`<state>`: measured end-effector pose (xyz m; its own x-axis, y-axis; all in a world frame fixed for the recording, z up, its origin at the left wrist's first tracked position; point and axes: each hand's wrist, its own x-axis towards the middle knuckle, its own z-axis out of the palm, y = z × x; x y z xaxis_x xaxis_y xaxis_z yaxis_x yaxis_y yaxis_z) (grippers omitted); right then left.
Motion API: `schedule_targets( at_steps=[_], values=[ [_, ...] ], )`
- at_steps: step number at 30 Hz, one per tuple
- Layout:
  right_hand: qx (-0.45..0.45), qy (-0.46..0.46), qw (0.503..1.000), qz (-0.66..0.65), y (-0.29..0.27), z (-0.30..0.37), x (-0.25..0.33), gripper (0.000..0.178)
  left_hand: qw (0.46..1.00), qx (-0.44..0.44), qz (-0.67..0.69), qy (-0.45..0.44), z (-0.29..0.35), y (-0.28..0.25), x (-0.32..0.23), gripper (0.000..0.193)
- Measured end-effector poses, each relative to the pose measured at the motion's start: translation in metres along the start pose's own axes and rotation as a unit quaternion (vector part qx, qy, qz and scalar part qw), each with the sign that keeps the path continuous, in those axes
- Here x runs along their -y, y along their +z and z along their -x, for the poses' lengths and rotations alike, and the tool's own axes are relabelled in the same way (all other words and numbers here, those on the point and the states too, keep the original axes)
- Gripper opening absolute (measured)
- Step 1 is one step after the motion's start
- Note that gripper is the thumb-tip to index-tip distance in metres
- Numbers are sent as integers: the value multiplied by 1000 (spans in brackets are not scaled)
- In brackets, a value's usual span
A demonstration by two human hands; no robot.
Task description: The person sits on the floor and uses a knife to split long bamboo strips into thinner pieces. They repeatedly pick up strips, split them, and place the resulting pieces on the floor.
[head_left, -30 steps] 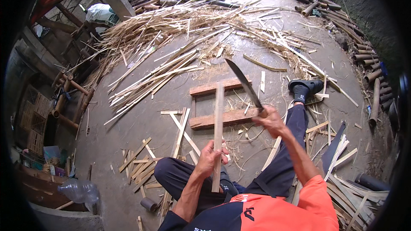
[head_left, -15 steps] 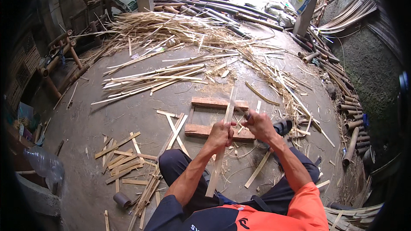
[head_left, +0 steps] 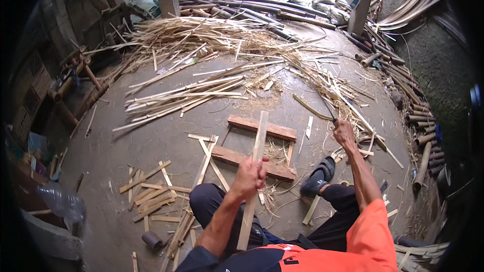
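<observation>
My left hand is closed around a long flat bamboo strip. The strip runs from above the wooden frame down toward my lap. Off to the right, my right hand grips a knife by its handle, its thin dark blade pointing away and slightly left. The knife is well apart from the strip. Below my left hand and the strip lies a low wooden frame with two reddish-brown bars, on the floor between my legs and the stacks.
Split bamboo strips lie ahead, with a large heap of strips behind. Short cut pieces are piled at the left. My sandalled foot rests right of the frame. Bamboo poles line the right wall; a clear plastic bottle is at far left.
My right hand has swung right and away with the knife, leaving the strip. My left hand has come slightly lower and to the left, still holding the strip.
</observation>
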<state>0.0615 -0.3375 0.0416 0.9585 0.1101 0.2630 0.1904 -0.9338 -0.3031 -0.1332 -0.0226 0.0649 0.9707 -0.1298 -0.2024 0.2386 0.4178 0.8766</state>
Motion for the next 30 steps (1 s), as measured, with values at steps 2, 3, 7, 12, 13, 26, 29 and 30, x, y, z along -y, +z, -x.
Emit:
schedule_targets(
  at_steps=[2,3,7,12,13,26,29,30],
  values=[
    [9,-85,996,-2,-14,21,31,8,999,7,32,6,-3,-8,6,24],
    [18,-128,992,6,-21,33,52,6,997,30,66,2,-6,-6,6,24],
    [107,-269,957,5,-32,77,141,7,987,65,149,-6,4,4,-3,22],
    [15,-366,928,71,-24,52,137,11,989,43,143,11,4,5,0,22],
    [20,-364,927,89,-22,42,136,11,990,33,139,18,2,1,0,22],
    [240,49,847,-473,-27,56,107,17,989,-21,125,71,-35,-36,0,34],
    [227,104,786,-566,8,96,138,18,955,-200,-37,214,-74,-33,15,22],
    [217,124,782,-571,21,105,146,19,952,-200,-50,227,-84,-40,21,15]
  ],
)
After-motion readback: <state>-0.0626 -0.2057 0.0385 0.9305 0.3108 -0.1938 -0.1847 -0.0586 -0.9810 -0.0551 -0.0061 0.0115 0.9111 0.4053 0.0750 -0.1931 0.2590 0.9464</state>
